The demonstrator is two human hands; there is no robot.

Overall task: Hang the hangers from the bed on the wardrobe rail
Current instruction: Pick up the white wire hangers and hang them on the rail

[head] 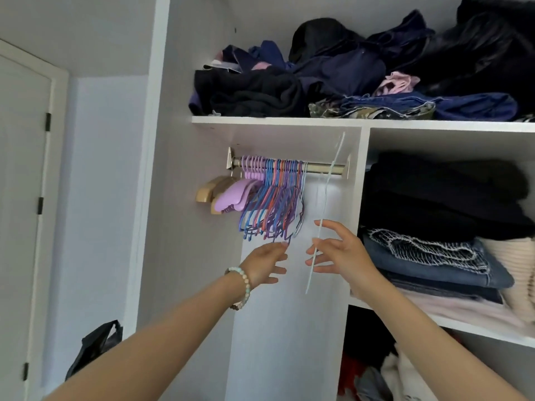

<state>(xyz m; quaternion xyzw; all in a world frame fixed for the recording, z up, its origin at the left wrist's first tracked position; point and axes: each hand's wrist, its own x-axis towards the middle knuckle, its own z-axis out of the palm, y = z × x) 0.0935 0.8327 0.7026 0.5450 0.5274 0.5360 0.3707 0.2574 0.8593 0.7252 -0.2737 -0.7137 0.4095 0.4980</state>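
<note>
Right hand (341, 253): fingers spread wide and straight, gripping nothing. 1 thin pale hanger (324, 204), blurred, slants past the fingertips up across the wardrobe rail (321, 168); contact cannot be told. Left hand (265, 266): fingers relaxed, tips reaching the bottom of the coloured hangers (275, 198) bunched on the rail's left half.

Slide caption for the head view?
Open left hand and right hand reach for a thin pale-blue hanger by the metal rail holding coloured plastic hangers.

Both forearms (173, 337) are bare. A beaded bracelet (242, 287) circles the wrist just behind the left hand (265, 263). Its round beads are pale mint, cream and brown.
</note>
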